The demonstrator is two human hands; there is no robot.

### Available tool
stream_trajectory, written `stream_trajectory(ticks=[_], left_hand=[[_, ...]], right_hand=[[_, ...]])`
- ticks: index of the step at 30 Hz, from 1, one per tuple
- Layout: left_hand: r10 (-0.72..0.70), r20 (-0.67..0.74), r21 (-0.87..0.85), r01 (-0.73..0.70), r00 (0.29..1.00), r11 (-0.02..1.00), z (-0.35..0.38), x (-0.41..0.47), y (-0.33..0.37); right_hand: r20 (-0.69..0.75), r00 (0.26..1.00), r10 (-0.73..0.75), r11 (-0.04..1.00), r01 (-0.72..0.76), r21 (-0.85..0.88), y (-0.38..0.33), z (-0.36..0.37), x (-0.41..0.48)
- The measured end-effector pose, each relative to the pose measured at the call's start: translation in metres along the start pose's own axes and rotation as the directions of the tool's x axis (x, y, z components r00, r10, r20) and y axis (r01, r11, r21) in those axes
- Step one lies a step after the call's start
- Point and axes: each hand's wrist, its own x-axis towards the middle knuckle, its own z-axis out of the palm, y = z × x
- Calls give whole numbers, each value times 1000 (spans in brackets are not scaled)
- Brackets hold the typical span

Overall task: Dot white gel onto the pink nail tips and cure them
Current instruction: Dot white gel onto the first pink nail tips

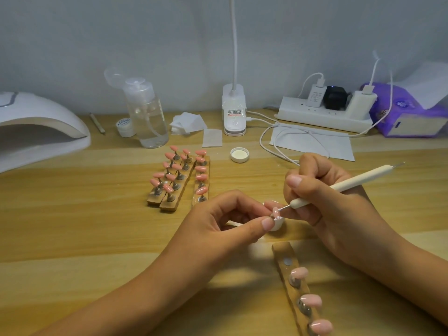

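My left hand (228,219) pinches a small pink nail tip (276,212) between thumb and forefinger, above a small white gel pot (277,225). My right hand (322,197) grips a white dotting pen (339,186), whose metal point touches the nail tip. White marks show on that tip. A wooden strip (288,270) with pale pink tips on metal stands lies at the lower right. Three more wooden strips (169,202) carrying several coral-pink tips sit in the middle of the table. The white curing lamp (38,132) stands at the far left.
A clear pump bottle (146,117), a small white jar (125,127), wipes (186,122), a jar lid (239,154), a clip lamp base (234,112), a power strip (324,115) with trailing cables and a purple tissue pack (409,112) line the back of the wooden table (72,226).
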Motion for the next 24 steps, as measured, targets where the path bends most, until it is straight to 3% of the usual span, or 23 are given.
stream_trajectory(ticks=[14, 19, 24], left_hand=[[-11, -22, -3, 11, 1000, 1000, 1, -1, 1], [-18, -60, -79, 13, 998, 997, 1, -1, 4], [-35, -83, -153, 22, 996, 988, -1, 0, 2]], right_hand=[[47, 997, -58, 998, 57, 23, 3, -6, 2], [-125, 979, -163, 973, 139, -184, 3, -18, 10], [-94, 965, -245, 872, 177, -456, 0, -22, 12]])
